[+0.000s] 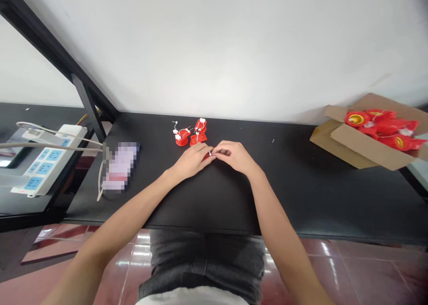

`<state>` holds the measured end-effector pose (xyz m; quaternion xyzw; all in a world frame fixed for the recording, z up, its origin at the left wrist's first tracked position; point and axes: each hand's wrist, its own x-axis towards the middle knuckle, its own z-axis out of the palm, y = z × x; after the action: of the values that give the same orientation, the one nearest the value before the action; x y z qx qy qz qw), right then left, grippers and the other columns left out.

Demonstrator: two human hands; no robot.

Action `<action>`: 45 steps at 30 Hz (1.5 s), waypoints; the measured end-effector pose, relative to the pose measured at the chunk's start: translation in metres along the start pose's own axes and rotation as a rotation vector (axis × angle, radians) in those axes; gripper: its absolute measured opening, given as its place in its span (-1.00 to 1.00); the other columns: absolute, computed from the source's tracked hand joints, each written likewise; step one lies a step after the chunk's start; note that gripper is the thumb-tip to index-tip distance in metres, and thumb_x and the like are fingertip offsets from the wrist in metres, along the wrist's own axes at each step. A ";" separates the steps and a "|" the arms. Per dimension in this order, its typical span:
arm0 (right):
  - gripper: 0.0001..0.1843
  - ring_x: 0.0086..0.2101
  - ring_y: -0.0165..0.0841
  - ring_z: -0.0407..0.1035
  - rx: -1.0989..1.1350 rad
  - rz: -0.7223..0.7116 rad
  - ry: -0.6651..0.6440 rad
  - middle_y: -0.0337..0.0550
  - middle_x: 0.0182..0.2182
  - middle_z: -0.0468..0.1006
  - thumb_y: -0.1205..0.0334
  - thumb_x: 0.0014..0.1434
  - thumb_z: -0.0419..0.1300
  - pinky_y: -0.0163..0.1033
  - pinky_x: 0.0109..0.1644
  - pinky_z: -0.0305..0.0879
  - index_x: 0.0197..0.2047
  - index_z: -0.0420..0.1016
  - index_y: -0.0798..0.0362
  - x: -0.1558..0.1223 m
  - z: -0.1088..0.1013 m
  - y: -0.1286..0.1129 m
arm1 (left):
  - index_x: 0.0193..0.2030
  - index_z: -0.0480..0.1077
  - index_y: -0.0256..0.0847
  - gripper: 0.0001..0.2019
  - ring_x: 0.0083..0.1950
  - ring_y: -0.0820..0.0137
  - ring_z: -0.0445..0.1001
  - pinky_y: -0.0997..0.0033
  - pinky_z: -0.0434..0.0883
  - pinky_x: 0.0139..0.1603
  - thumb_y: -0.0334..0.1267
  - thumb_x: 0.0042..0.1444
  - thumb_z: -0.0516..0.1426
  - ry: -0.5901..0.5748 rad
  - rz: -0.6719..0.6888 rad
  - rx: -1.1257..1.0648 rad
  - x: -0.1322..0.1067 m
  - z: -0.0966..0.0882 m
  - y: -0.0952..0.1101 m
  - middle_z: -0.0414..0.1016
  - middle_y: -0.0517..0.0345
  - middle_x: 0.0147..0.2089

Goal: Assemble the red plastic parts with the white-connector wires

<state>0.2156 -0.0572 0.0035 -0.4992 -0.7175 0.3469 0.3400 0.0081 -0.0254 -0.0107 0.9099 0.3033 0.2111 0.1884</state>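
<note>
My left hand (193, 158) and my right hand (235, 155) meet at the middle of the black table (301, 184), fingertips pinched together around a small red and white part (210, 153) that is mostly hidden between them. Just beyond my hands lie three small red plastic pieces with white wired bits: one (182, 137) to the left, one (198, 138) in the middle and one (201, 125) farther back.
An open cardboard box (354, 146) with several red parts stands at the table's right end. A blurred phone (119, 166) lies on the left of the table. A white power strip (47, 160) with cables sits on the neighbouring surface. A black frame post (88, 104) rises at the left.
</note>
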 end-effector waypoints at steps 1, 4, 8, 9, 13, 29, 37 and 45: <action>-0.84 -0.43 -0.42 0.30 -0.016 -0.017 0.002 -0.17 -0.32 0.55 0.25 0.22 0.22 -0.24 -0.29 0.24 -0.36 0.60 0.04 0.000 0.001 0.001 | 0.03 0.46 -0.26 -0.65 -0.03 0.20 0.53 0.20 0.51 0.02 -0.06 0.47 -0.02 -0.005 0.006 -0.003 0.000 0.000 0.000 0.52 -0.05 -0.10; -0.81 -0.44 -0.42 0.29 -0.061 -0.067 0.003 -0.16 -0.30 0.54 0.24 0.27 0.20 -0.24 -0.30 0.21 -0.35 0.59 0.04 -0.001 0.001 0.001 | 0.04 0.46 -0.28 -0.62 -0.03 0.20 0.51 0.20 0.49 0.03 -0.05 0.48 -0.05 -0.022 0.004 -0.028 0.001 -0.002 0.000 0.51 -0.06 -0.12; -0.79 -0.42 -0.40 0.31 -0.120 -0.122 0.009 -0.15 -0.30 0.55 0.25 0.32 0.18 -0.23 -0.30 0.20 -0.33 0.60 0.03 -0.003 0.000 0.001 | 0.05 0.47 -0.27 -0.62 -0.05 0.20 0.49 0.19 0.47 0.04 -0.05 0.48 -0.05 -0.063 -0.031 -0.068 0.002 -0.005 0.003 0.51 -0.04 -0.15; -0.79 -0.42 -0.39 0.32 -0.129 -0.129 0.013 -0.15 -0.30 0.56 0.26 0.32 0.18 -0.23 -0.30 0.20 -0.33 0.60 0.03 -0.003 -0.001 0.000 | 0.05 0.47 -0.26 -0.62 -0.06 0.20 0.49 0.20 0.47 0.04 -0.05 0.47 -0.04 -0.075 -0.041 -0.078 0.002 -0.006 0.003 0.51 -0.03 -0.16; -0.80 -0.38 -0.37 0.37 -0.128 -0.146 0.042 -0.14 -0.28 0.59 0.26 0.32 0.21 -0.22 -0.28 0.24 -0.32 0.62 0.02 -0.003 -0.001 -0.002 | 0.05 0.48 -0.28 -0.64 -0.05 0.18 0.48 0.19 0.45 0.04 -0.06 0.46 -0.01 -0.097 -0.069 -0.110 0.004 -0.008 0.003 0.51 -0.04 -0.15; -0.79 -0.36 -0.38 0.43 0.099 -0.221 0.184 -0.10 -0.14 0.59 0.13 0.34 0.21 -0.19 -0.27 0.42 -0.14 0.68 -0.04 -0.001 0.013 -0.019 | -0.03 0.46 -0.27 -0.57 -0.04 0.21 0.50 0.17 0.48 0.05 -0.12 0.50 -0.17 -0.050 -0.010 -0.164 0.003 -0.009 0.002 0.53 -0.08 -0.09; -0.79 -0.45 -0.39 0.39 0.081 0.114 0.121 -0.17 -0.31 0.59 0.08 0.24 0.28 -0.19 -0.28 0.38 -0.16 0.63 0.02 -0.002 -0.006 -0.005 | 0.28 0.35 -0.24 -0.52 0.17 0.11 0.49 0.07 0.44 0.24 0.04 0.39 0.06 -0.135 -0.132 -0.172 0.003 -0.014 0.003 0.51 -0.14 0.14; -0.81 -0.48 -0.39 0.36 0.108 0.108 0.003 -0.19 -0.37 0.58 0.11 0.24 0.24 -0.21 -0.31 0.33 -0.25 0.62 0.03 0.000 0.002 -0.001 | 0.12 0.44 -0.22 -0.65 0.10 0.16 0.49 0.10 0.44 0.21 -0.04 0.38 0.07 -0.149 -0.131 -0.229 0.005 -0.013 0.002 0.56 -0.06 0.03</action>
<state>0.2140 -0.0579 0.0030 -0.5183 -0.6694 0.4024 0.3483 0.0060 -0.0212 0.0021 0.8739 0.3210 0.1633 0.3264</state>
